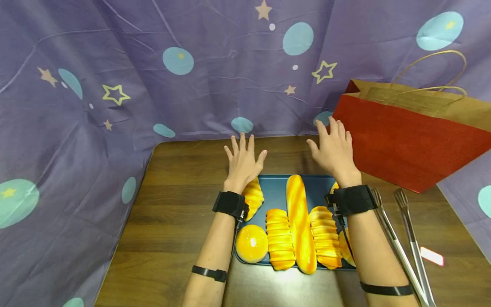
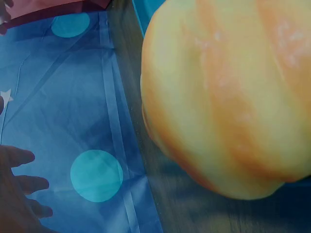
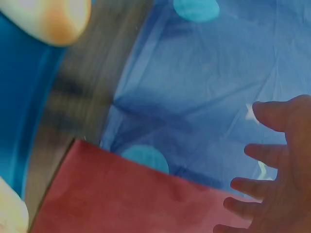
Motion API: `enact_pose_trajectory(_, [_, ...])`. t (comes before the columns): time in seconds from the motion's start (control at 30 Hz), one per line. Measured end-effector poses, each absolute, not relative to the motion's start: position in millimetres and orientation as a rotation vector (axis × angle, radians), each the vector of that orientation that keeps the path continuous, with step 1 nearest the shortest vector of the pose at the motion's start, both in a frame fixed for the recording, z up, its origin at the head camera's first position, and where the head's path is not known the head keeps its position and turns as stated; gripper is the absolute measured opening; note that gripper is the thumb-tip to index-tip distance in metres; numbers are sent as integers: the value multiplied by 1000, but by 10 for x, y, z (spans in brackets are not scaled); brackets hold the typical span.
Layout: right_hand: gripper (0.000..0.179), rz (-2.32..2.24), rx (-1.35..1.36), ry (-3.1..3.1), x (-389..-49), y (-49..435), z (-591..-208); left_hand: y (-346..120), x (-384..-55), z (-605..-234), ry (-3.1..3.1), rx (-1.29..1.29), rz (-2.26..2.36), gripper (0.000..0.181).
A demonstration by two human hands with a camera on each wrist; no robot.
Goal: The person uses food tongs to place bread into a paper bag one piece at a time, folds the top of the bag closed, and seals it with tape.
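My left hand (image 1: 242, 164) is held out over the far side of a dark blue tray (image 1: 274, 187), fingers spread and holding nothing. Likewise spread and without a load, my right hand (image 1: 334, 147) reaches beside the red paper bag (image 1: 406, 136). Under the left wrist sits a croissant-shaped bread (image 1: 253, 198), large in the left wrist view. A long baguette (image 1: 301, 221) lies down the tray's middle, between two ridged loaves (image 1: 281, 238) (image 1: 325, 236). At the near left corner is a round glossy bun (image 1: 252, 244). The right forearm partly hides breads along the tray's right side.
Metal tongs (image 1: 412, 243) lie on the wooden table (image 1: 172, 221) right of the right forearm, beside a small white, pink-edged tag (image 1: 432, 256). The bag with its twisted handles stands at the back right. A purple star-patterned cloth (image 1: 215, 98) hangs behind the table.
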State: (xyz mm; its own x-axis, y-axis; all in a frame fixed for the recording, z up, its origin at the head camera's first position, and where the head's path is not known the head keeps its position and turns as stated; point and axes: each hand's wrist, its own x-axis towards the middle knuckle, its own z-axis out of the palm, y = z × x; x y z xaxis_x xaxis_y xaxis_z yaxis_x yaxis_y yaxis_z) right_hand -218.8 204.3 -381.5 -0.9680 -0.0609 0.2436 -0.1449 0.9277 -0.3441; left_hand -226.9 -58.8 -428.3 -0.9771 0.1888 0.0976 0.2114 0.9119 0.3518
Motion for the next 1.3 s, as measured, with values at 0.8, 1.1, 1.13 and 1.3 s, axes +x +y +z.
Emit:
enact_pose_trajectory(0.8, [51,506,-439,-2449,-2166,2914,-3377,-623,-2220,-4304,-3050,-304,-572,71])
enact_pose_trajectory(1.1, [39,498,-409,-2461,-2198,2994,-3402,-688,-2196,-4277,-3039,-279,-596,68])
enact_pose_trajectory(1.13, [37,495,-404,-2463,-2202,2991,-3396,-702,-2194,-4276,-3038,-276,-603,68])
enact_pose_trajectory(1.3, [31,497,-337,-2440,-2196,2901,-3375,-812,-2189,-4260,-3031,-256,-623,67])
